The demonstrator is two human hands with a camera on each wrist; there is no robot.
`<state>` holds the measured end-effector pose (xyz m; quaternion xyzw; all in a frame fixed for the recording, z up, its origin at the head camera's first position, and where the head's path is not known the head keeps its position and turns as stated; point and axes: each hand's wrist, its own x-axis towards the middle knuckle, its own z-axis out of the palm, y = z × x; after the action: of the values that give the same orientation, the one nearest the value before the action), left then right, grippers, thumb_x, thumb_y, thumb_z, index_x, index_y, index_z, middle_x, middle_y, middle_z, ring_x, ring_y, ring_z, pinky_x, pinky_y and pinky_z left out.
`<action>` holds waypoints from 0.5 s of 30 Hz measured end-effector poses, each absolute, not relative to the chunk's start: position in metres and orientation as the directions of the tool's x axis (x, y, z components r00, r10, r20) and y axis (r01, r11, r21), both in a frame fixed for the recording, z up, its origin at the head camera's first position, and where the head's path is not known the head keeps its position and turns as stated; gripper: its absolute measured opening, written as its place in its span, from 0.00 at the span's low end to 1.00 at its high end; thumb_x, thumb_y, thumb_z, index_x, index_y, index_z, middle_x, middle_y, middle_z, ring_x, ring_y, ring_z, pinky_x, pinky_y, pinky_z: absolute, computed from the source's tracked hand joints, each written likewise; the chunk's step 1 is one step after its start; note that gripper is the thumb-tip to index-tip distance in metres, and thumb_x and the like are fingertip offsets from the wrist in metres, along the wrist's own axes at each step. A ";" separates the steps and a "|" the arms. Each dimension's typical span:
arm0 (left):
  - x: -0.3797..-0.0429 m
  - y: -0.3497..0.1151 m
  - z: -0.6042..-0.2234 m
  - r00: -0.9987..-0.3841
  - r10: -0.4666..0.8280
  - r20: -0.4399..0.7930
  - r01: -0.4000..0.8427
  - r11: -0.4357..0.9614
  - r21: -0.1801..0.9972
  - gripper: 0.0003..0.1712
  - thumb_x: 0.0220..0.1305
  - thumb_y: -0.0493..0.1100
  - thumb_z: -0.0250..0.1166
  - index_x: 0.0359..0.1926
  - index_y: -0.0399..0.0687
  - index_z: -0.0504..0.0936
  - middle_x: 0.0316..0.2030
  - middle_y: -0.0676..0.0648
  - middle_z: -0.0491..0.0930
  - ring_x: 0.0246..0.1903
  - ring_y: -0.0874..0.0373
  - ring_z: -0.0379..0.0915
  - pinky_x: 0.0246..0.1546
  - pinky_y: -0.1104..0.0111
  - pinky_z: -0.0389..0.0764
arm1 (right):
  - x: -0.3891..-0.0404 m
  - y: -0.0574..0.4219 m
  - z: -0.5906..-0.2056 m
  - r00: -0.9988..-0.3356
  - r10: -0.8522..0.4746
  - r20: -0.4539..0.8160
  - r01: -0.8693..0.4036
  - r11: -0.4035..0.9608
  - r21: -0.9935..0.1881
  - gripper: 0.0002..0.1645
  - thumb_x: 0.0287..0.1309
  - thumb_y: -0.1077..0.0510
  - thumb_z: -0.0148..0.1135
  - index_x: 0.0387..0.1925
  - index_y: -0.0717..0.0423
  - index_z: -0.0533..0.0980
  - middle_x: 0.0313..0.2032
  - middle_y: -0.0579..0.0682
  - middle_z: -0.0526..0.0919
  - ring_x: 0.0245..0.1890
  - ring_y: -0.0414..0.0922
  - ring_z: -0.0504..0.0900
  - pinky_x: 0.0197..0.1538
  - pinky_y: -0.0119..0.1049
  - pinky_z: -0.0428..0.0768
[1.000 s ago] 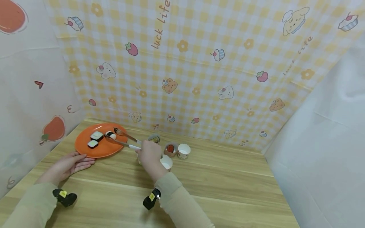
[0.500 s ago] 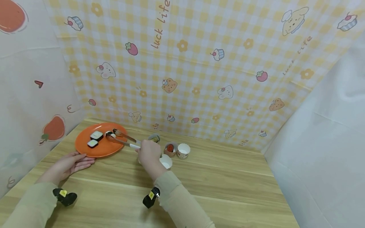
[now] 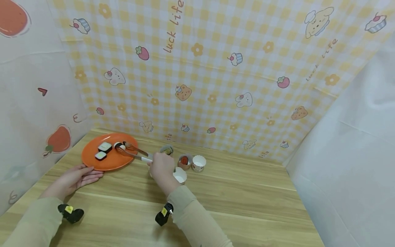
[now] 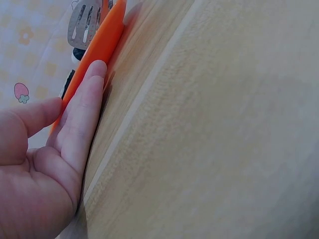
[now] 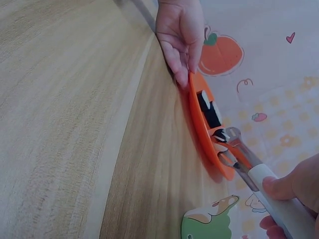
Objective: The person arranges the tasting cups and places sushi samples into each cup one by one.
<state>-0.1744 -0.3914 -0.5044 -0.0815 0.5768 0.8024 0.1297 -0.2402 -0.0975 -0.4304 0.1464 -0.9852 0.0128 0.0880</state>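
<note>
"Tongs [image 3: 146, 159], then: where are they, and who has them?"

"Right hand [image 3: 163, 168]. Its fingers curl round the white handles, and the metal ends reach over the orange plate [image 3: 111, 165], one to either side of the black-banded white piece [image 3: 118, 144]."

"Do they pinch it?"

"I can't tell. The ends are right at the piece, but neither view shows whether both press on it. It sits on the plate, near the two square rolls [image 3: 105, 147]."

"And the left hand [image 3: 74, 178]?"

"At the plate's near edge. The thumb lies on the rim, with the fingers stretched out beneath, so the rim is nipped lightly between them."

"How would that piece handle?"

"Light, I'd guess, and probably firm rather than crumbly, though I can't confirm what it's made of. Its rounded white surface looks smooth, so it may roll or slip from slotted metal."

"Where would you take it?"

"Across the middle, at the dark band, with the ends level on opposite sides. Gentle, even pressure; too much could shoot it sideways."

"And the plate?"

"It looks stiff and thin, likely light and a little slick, so it could slide if nudged. The rim, thumb above and fingers below, seems the right hold."
</note>
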 end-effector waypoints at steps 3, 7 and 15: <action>-0.175 -0.391 -0.505 -0.952 0.113 -0.283 -0.304 -0.301 0.904 0.25 0.76 0.37 0.44 0.63 0.24 0.46 0.37 0.43 0.84 0.40 0.54 0.82 0.48 0.61 0.81 | -0.242 -0.097 -0.433 -0.943 -0.281 0.180 -0.289 0.957 -0.021 0.20 0.53 0.35 0.66 0.23 0.45 0.80 0.15 0.41 0.72 0.13 0.39 0.69 0.13 0.34 0.68; -0.175 -0.392 -0.506 -0.952 0.111 -0.286 -0.306 -0.305 0.902 0.23 0.76 0.37 0.43 0.62 0.25 0.49 0.37 0.43 0.84 0.40 0.54 0.82 0.47 0.61 0.81 | -0.243 -0.096 -0.434 -0.940 -0.285 0.187 -0.295 0.955 -0.031 0.20 0.52 0.35 0.67 0.24 0.45 0.80 0.16 0.42 0.73 0.14 0.39 0.69 0.13 0.35 0.67; -0.175 -0.393 -0.506 -0.953 0.105 -0.283 -0.302 -0.305 0.903 0.22 0.76 0.37 0.44 0.61 0.25 0.50 0.37 0.43 0.84 0.40 0.54 0.82 0.47 0.61 0.81 | -0.241 -0.095 -0.429 -0.941 -0.288 0.176 -0.297 0.955 -0.026 0.19 0.52 0.36 0.67 0.24 0.45 0.81 0.15 0.42 0.73 0.13 0.39 0.69 0.11 0.34 0.67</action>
<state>-0.1753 -0.3926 -0.5064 -0.0855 0.5757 0.8032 0.1269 -0.2415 -0.0951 -0.4290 0.1486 -0.9849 0.0259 0.0854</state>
